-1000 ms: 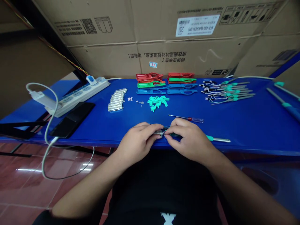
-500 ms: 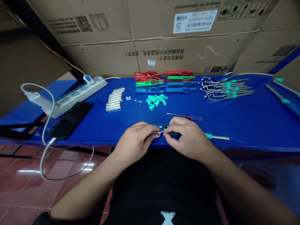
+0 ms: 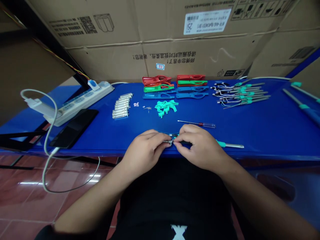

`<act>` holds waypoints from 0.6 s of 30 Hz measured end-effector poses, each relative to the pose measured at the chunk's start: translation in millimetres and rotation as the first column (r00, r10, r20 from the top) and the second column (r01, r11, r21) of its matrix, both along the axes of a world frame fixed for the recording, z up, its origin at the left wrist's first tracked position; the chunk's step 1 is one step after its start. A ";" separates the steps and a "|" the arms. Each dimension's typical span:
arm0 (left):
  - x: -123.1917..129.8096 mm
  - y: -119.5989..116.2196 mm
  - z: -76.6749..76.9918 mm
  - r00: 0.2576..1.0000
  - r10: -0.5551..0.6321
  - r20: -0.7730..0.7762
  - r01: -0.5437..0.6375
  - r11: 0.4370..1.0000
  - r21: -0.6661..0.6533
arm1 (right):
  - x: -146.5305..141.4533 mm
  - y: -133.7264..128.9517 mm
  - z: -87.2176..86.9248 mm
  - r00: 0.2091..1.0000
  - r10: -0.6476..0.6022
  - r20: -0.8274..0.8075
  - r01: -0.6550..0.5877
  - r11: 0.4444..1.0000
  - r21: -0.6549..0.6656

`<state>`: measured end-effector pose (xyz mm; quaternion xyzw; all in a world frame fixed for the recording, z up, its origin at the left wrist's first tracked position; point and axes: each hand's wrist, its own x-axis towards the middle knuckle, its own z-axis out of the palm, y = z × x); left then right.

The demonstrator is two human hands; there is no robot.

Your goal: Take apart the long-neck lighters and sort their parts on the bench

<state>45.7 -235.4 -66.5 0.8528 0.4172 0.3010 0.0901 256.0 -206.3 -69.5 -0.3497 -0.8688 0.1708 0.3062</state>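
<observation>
My left hand [image 3: 146,148] is closed in a pinch on a small silvery part [image 3: 167,141], mostly hidden by the fingers. At its end, a tiny whitish piece [image 3: 171,142] shows between both hands. My right hand [image 3: 198,143] pinches at this piece from the right; what its fingertips grip is too small to make out. Behind and under the hands lies a partly hidden blue lighter shell [image 3: 162,132] with black and teal bits. A metal lighter tube [image 3: 234,145] with a teal collar [image 3: 221,144] sticks out right of my right hand.
Beyond my hands lie a screwdriver [image 3: 197,124], teal triggers [image 3: 166,107], tiny metal pins [image 3: 149,108], clear-silvery tanks [image 3: 121,110], and red shells [image 3: 192,77]. Wired metal tubes [image 3: 246,93] are at right. A phone [image 3: 75,128] and power strip [image 3: 80,103] occupy the left. Cardboard [image 3: 112,56] stands behind.
The view has shifted very slightly. Both hands keep the same pinch at nearly the same spot, with only tiny fingertip movement.
</observation>
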 end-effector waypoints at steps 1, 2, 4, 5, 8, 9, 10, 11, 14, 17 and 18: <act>0.3 0.2 0.3 1.000 -0.003 -0.001 0.003 1.000 0.006 | -0.1 -0.3 0.2 1.000 0.001 0.004 -0.001 1.000 0.002; 0.5 0.5 0.6 1.000 -0.005 -0.003 0.005 1.000 0.013 | -0.3 -0.6 0.4 1.000 0.004 0.005 -0.004 1.000 0.005; 0.6 1.3 1.0 1.000 -0.010 -0.013 0.010 1.000 0.025 | -0.6 -1.5 0.6 1.000 0.008 0.002 -0.008 1.000 0.013; 0.5 1.7 1.1 1.000 -0.015 -0.020 0.016 0.999 0.030 | -0.7 -1.8 0.6 1.000 0.010 0.004 -0.010 1.000 0.016; 0.5 2.4 -0.2 0.999 -0.019 -0.032 0.021 0.999 0.046 | -0.7 -2.3 0.1 1.000 0.011 0.029 -0.012 1.000 0.015; 0.9 2.1 -1.1 0.999 -0.016 -0.029 0.017 0.999 0.051 | -0.7 -2.2 -0.1 0.999 0.010 0.039 -0.010 1.000 0.013; 1.6 1.7 -2.3 1.000 -0.008 -0.021 0.009 0.998 0.056 | -0.6 -2.0 -0.4 0.999 0.008 0.047 -0.008 1.000 0.011; 2.6 1.0 -3.7 1.000 0.001 -0.010 0.000 0.998 0.061 | -0.6 -1.8 -0.6 0.999 0.006 0.052 -0.007 1.000 0.011; 7.1 -1.9 -8.6 0.999 0.030 0.017 -0.032 0.996 0.083 | -0.3 -1.2 -0.8 0.997 0.010 0.076 -0.011 1.000 0.013; 11.3 -4.0 -12.1 0.998 0.063 0.022 -0.065 0.992 0.107 | 0.0 -1.1 -0.4 0.995 0.014 0.098 -0.015 1.000 0.010; 12.1 -4.4 -12.5 0.997 0.073 0.020 -0.075 0.992 0.106 | 0.1 -1.3 -0.4 0.995 0.012 0.098 -0.013 1.000 0.007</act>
